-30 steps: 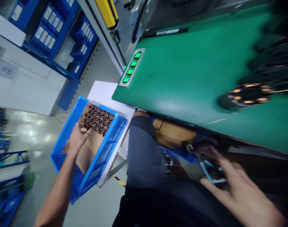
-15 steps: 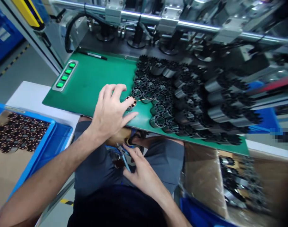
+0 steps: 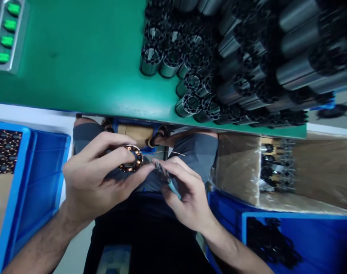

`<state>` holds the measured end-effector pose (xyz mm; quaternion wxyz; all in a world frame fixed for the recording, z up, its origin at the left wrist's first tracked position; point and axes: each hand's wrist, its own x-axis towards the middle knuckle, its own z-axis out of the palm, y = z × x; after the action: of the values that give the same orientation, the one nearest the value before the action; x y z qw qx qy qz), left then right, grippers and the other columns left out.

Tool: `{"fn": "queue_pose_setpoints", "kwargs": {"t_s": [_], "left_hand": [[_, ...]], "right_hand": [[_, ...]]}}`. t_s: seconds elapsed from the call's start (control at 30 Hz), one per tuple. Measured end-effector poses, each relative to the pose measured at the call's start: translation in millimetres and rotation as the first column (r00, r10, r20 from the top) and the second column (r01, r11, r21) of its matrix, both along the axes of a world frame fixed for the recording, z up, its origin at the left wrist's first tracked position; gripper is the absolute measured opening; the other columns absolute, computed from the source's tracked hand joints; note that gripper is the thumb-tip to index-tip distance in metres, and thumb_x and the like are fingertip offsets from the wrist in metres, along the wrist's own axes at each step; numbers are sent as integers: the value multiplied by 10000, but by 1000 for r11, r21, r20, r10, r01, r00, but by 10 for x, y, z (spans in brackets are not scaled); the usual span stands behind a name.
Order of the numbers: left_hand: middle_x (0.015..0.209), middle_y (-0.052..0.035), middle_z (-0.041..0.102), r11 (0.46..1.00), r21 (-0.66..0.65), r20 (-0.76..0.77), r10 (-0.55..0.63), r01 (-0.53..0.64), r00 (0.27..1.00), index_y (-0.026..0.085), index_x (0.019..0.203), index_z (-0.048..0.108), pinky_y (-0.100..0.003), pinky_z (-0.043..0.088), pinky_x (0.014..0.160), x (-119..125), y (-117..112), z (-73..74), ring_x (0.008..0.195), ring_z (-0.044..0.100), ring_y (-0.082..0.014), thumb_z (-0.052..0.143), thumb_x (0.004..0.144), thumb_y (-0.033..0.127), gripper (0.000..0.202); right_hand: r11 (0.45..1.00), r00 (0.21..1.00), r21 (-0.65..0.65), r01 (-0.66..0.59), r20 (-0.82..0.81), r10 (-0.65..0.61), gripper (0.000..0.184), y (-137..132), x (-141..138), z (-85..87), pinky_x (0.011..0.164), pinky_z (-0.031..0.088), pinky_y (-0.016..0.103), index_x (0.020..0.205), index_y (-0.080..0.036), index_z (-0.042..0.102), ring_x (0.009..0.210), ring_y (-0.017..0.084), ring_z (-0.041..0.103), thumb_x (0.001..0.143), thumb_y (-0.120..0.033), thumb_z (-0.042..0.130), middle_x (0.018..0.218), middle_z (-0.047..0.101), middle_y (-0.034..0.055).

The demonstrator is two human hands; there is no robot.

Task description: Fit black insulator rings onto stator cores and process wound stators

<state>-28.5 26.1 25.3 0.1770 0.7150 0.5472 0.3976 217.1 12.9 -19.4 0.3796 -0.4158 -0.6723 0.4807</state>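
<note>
Hands [image 3: 99, 173] holding stator [image 3: 138, 156], pliers [image 3: 168, 181]; clear of tabletop edge [image 3: 119, 111]

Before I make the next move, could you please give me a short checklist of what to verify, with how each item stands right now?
1. Wound ring held in the left hand: ok, a finger reaches into its opening.
2. Pliers held in the right hand: ok, their head points toward the ring.
3. Thin wire in sight: ok, its outer stretch shows beyond the ring.
4. Pliers' tips closed on the wire: cannot tell, the fingers and blur hide this.
5. Both hands apart from the black cores on the green mat: ok.
</note>
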Motion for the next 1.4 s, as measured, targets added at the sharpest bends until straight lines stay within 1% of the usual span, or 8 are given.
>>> {"fn": "queue_pose_setpoints", "kwargs": {"t_s": [0.5, 0.63, 0.8, 0.87, 0.93, 1.03, 1.23, 1.4], "left_hand": [[1215, -8, 886, 1000, -29, -5, -10, 10, 1000, 314, 975, 787, -298, 647, 700, -87, -145, -101, 904, 827, -181, 989, 999, 358, 208], [1192, -13, 886, 999, -42, 7, -8, 8, 1000, 306, 950, 781, -284, 642, 714, -78, -154, -91, 907, 828, -176, 997, 993, 355, 226], [1094, -28, 870, 996, -83, 146, 45, -33, 988, 263, 889, 797, -276, 661, 772, -34, -105, -182, 926, 833, -187, 1055, 927, 331, 269], [1060, -42, 857, 963, -271, 380, 112, -6, 918, 250, 928, 835, -277, 681, 733, -27, -79, -258, 922, 843, -207, 1031, 956, 385, 240], [1047, -59, 856, 872, -478, 605, 239, 106, 759, 238, 1032, 881, -254, 674, 638, -22, -62, -325, 895, 861, -219, 956, 1034, 486, 260], [1043, -67, 879, 780, -578, 732, 367, 239, 574, 236, 1099, 917, -228, 682, 602, 14, -53, -366, 871, 885, -222, 930, 1063, 566, 333], [990, -41, 884, 772, -550, 801, 380, 318, 462, 234, 1037, 935, -197, 708, 664, 141, -48, -312, 852, 874, -184, 1015, 1009, 495, 274], [979, -46, 859, 786, -535, 800, 353, 311, 485, 223, 995, 926, -209, 706, 671, 182, -53, -313, 846, 836, -175, 1015, 1006, 488, 279]], "right_hand": [[1000, 1000, 4, -25, -11, 25, 829, 12, -121, 19, 864, 666, 325, 1651, -409, 804, 915, 179, 707, 942, -6, 658, 1053, 797, 5], [999, 1000, 40, 18, 18, -19, 702, 8, -164, 10, 719, 614, 293, 1539, -359, 882, 771, 167, 685, 968, -11, 668, 921, 819, -6], [996, 993, -16, 87, 80, -85, 333, 36, -201, -61, 723, 672, 324, 1295, -259, 950, 728, 185, 772, 1056, -138, 753, 986, 912, 43], [991, 980, -31, 131, 153, -124, 328, 60, -183, -92, 707, 652, 328, 1345, -243, 931, 732, 184, 739, 1064, -191, 770, 968, 869, 45], [991, 972, 16, 132, 194, -133, 463, 78, -153, -120, 715, 635, 337, 1476, -259, 888, 761, 184, 681, 1029, -199, 787, 946, 772, 24], [988, 974, 137, 77, 200, -104, 682, 77, -126, -149, 791, 662, 373, 1641, -319, 809, 870, 211, 660, 974, -174, 802, 987, 677, 18], [948, 955, 302, 97, 239, -174, 741, 32, -163, -156, 838, 699, 399, 1689, -390, 777, 951, 231, 679, 988, -158, 834, 1085, 671, 47], [942, 943, 314, 120, 260, -207, 694, 39, -161, -151, 817, 706, 381, 1665, -405, 787, 958, 225, 697, 1014, -180, 869, 1087, 682, 45]]}}
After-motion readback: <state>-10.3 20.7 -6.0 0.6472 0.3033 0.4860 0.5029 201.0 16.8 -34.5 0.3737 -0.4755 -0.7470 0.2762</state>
